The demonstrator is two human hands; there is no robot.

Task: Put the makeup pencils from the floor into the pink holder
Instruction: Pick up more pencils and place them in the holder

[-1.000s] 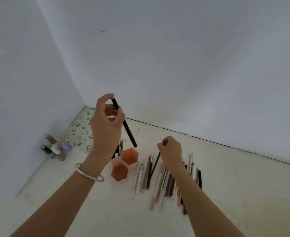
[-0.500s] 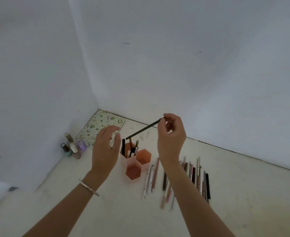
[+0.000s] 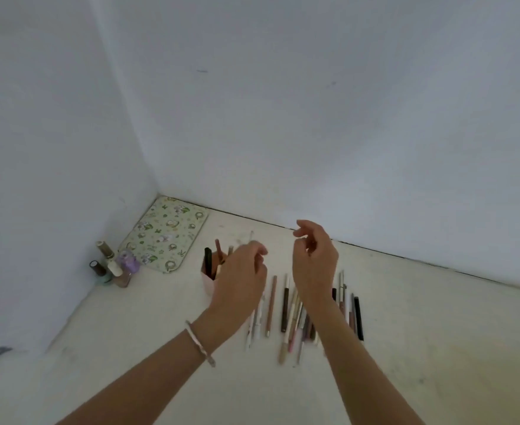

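The pink holder (image 3: 208,285) stands on the floor, mostly hidden behind my left hand (image 3: 241,280); a black pencil (image 3: 208,262) and a brown one (image 3: 218,248) stick up from it. My left hand hovers over the holder with its fingers curled, and a thin blurred pencil (image 3: 251,237) pokes up from its fingertips. Several makeup pencils (image 3: 284,308) lie in a row on the floor to the right of the holder. My right hand (image 3: 314,262) is raised above that row, fingers apart and holding nothing.
A flower-patterned mat (image 3: 163,237) lies in the corner behind the holder. Several nail polish bottles (image 3: 111,268) stand against the left wall. White walls close in on the left and at the back. Pale floor stretches to the right and toward me.
My right hand has let go of the thin dark pencil and opened. My left hand has moved right, over the holder, and closed its fingers. The camera has tilted so the corner sits further right.
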